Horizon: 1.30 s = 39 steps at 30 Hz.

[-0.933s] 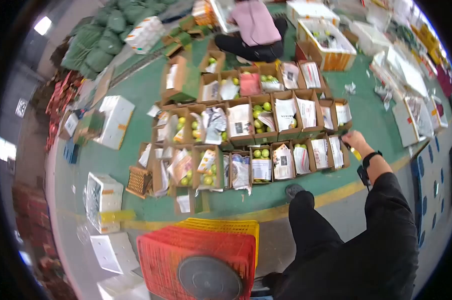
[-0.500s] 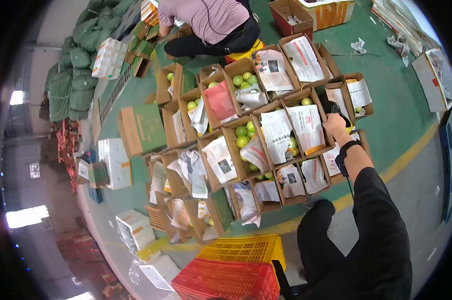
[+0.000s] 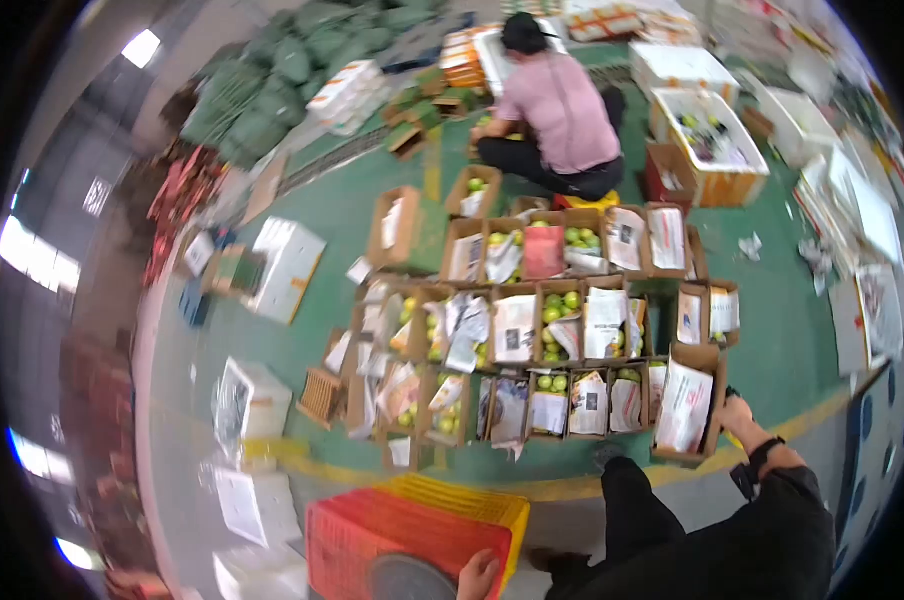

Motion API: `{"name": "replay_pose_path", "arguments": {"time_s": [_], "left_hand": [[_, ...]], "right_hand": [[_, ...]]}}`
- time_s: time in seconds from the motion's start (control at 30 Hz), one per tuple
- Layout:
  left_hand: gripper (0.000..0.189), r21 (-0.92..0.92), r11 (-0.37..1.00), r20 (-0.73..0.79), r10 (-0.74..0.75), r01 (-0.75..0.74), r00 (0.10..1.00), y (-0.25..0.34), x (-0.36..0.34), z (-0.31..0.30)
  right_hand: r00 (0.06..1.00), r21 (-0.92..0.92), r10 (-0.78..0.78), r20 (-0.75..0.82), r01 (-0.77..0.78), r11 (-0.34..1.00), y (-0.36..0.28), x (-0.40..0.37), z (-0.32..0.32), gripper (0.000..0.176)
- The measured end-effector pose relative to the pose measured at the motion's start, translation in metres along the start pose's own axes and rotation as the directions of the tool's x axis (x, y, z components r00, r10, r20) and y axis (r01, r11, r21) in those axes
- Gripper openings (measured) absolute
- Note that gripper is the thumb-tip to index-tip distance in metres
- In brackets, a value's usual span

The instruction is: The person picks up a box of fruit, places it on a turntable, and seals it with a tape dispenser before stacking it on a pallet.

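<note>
My right hand (image 3: 737,414) is closed on the right side of an open cardboard box (image 3: 686,405), whose top is covered by a printed newspaper sheet. The box is tilted and stands out in front of the right end of the rows. Several cardboard boxes (image 3: 548,402) with green fruit (image 3: 560,306) and newspaper lie around it. At the bottom edge my left hand (image 3: 479,574) is partly in view beside the red plastic crate (image 3: 344,535) and a grey round thing (image 3: 410,580); its fingers are blurred.
A yellow crate (image 3: 502,500) stands against the red one. Beyond the boxes a person in a pink shirt (image 3: 564,112) sits low on a yellow seat. White foam boxes stand left (image 3: 290,262) and at the back right (image 3: 707,145). Green sacks (image 3: 262,110) are piled at the back left.
My right hand has pulled a newspaper-covered box out of the middle row toward me, leaving a gap there. My left hand has come into view at the bottom. The view has shifted.
</note>
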State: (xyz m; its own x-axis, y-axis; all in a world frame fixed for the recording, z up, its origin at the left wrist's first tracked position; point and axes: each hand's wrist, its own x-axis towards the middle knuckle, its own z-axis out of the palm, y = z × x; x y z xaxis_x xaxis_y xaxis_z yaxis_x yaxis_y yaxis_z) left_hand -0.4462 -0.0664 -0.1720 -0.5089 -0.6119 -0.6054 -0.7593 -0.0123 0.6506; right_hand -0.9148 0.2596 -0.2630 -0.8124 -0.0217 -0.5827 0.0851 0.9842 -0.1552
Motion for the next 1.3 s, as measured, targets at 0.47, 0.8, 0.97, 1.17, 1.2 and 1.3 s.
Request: {"name": "replay_pose_path", "arguments": {"time_s": [0.47,0.8,0.97,1.17,1.2,1.3], "left_hand": [[0.047,-0.504,0.749,-0.631,0.019,-0.429,0.776,-0.124,-0.196,-0.129],[0.055,-0.428,0.895,-0.511,-0.355,0.126,0.783,-0.214,-0.240,-0.184],[0.038,-0.320,0.868,-0.664,-0.491,0.379,0.564,-0.163,-0.221,-0.193],[0.064,0.444,0.896,-0.449,0.215,0.008,0.867,-0.160,-0.163,-0.164],[0.065,0.134,0.985,-0.431,0.155,-0.107,0.889,-0.172,-0.159,-0.155],[0.069,-0.770,0.625,-0.237,-0.095,-0.127,0.967,-0.202,-0.174,-0.154]], "right_hand": [[-0.226,-0.262,-0.768,0.600,0.851,-0.455,-0.321,-0.448,0.046,0.023],[-0.719,0.087,-0.557,0.415,0.641,-0.763,-0.433,-0.572,0.249,0.023],[-0.770,0.132,-0.629,-0.107,0.616,-0.777,-0.398,-0.547,0.190,0.025],[-0.920,0.415,-0.283,-0.271,0.154,-0.897,-0.373,-0.512,0.249,0.016],[-0.929,0.354,-0.267,-0.256,0.168,-0.920,-0.373,-0.519,0.262,0.013],[-0.857,0.226,-0.343,-0.385,0.273,-0.935,-0.365,-0.528,0.296,0.011]]}}
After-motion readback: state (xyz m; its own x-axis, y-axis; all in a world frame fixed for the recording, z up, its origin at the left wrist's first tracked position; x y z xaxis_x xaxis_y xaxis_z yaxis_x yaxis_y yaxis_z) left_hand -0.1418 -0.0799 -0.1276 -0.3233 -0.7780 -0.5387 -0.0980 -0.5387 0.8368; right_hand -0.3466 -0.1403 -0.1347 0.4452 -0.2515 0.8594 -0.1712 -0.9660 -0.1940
